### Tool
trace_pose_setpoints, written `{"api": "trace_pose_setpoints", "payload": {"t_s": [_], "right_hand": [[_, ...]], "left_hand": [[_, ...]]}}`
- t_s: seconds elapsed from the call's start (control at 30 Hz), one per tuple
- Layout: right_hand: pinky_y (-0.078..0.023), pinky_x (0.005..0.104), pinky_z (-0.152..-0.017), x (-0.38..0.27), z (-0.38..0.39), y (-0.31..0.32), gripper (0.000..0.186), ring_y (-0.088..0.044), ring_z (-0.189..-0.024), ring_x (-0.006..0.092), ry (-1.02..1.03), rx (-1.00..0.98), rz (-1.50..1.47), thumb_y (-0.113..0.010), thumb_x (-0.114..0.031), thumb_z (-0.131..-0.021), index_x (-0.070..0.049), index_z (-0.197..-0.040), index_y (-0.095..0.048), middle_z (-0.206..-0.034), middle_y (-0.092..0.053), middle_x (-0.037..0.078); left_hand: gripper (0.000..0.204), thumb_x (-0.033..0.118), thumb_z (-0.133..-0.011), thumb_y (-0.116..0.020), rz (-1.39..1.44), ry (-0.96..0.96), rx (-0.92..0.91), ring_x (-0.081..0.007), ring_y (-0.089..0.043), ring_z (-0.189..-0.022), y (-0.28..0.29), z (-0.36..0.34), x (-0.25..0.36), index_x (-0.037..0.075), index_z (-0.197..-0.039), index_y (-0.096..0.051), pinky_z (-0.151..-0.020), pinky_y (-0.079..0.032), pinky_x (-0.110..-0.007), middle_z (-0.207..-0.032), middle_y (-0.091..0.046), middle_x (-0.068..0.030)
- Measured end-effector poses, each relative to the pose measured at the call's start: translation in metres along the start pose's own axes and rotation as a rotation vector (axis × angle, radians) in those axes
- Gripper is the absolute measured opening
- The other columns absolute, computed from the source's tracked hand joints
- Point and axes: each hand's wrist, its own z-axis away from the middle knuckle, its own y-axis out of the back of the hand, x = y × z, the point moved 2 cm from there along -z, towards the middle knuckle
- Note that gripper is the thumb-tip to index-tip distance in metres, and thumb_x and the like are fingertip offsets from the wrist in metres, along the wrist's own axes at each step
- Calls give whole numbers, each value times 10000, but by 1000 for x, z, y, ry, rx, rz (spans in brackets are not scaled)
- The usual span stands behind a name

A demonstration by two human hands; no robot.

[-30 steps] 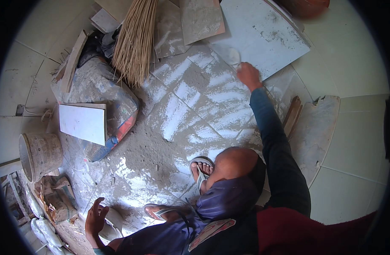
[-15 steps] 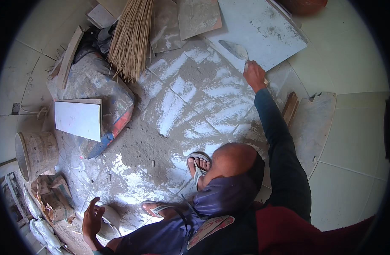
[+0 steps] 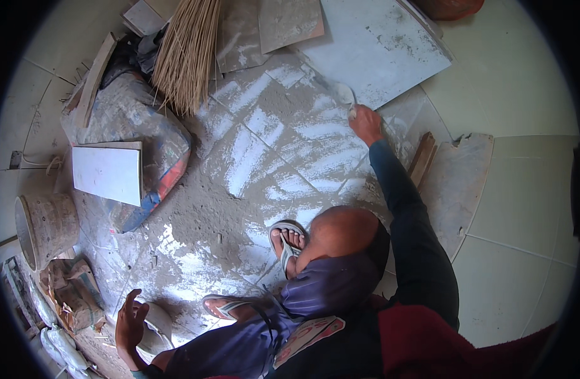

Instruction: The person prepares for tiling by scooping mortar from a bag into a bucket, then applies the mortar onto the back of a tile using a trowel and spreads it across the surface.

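Note:
My right hand (image 3: 367, 125) is closed round the handle of a trowel (image 3: 345, 93). The blade is at the lower left edge of a big white board (image 3: 381, 54), close to the dusty floor; whether it touches is hard to tell. At the lower left, my left hand (image 3: 131, 323) holds nothing, its fingers apart and slightly bent. It hangs beside a small pale bucket (image 3: 160, 325), partly covering it. Grey powder and white streaks coat the tiled floor (image 3: 264, 136) between my hands.
A stick broom (image 3: 187, 57) lies at the top. On the left, a white tile (image 3: 108, 174) rests on a crumpled sack (image 3: 167, 136), with a large bucket (image 3: 47, 228) below. Wood strips (image 3: 422, 158) and a thin board (image 3: 457, 189) lie right of my right arm.
My right hand has moved slightly left and down, taking the trowel from over the white board to its edge. The whole view has shifted a little; my left hand stays beside the small bucket.

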Motion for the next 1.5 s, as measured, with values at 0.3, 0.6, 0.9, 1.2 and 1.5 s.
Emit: {"api": "trace_pose_setpoints", "payload": {"t_s": [0.3, 0.6, 0.9, 1.2, 1.5], "right_hand": [[-505, 444, -767, 23, 39, 18, 322, -626, -881, 361, -89, -72, -45, -697, -206, -722, -58, -1004, -649, -967, -654, 175], [-497, 426, -768, 52, 69, 12, 334, -625, -889, 343, -177, -44, -22, -710, -217, -718, -72, -1011, -635, -980, -651, 137], [-498, 418, -755, 53, 81, 17, 328, -624, -892, 336, -91, -38, -42, -710, -201, -721, -81, -1013, -622, -982, -647, 123], [-497, 420, -751, 70, 100, 12, 324, -627, -877, 336, -197, 47, -98, -709, -246, -720, -80, -985, -626, -945, -652, 132], [-502, 414, -732, 103, 154, 52, 325, -638, -857, 330, -236, -66, -313, -697, -295, -744, -63, -968, -656, -908, -664, 162]], "left_hand": [[445, 204, -869, -561, 26, 15, -20, -320, -592, -871, -1, -4, -2, 56, -1281, -478, -788, -461, -411, -943, -619, -196], [441, 205, -876, -557, 13, -14, -32, -306, -598, -858, -1, -10, -5, 67, -1285, -473, -776, -467, -407, -921, -618, -195], [429, 202, -883, -546, 1, 6, -37, -302, -603, -847, 1, -12, 0, 63, -1282, -477, -774, -468, -402, -906, -620, -195], [426, 201, -881, -547, -52, -23, -34, -312, -599, -829, 3, -16, -2, 71, -1280, -474, -761, -466, -418, -888, -629, -187], [374, 10, -873, -505, -58, -243, 17, -158, -399, -583, -2, -12, -22, 29, -1244, -455, -567, -368, -341, -620, -433, -66]]}}
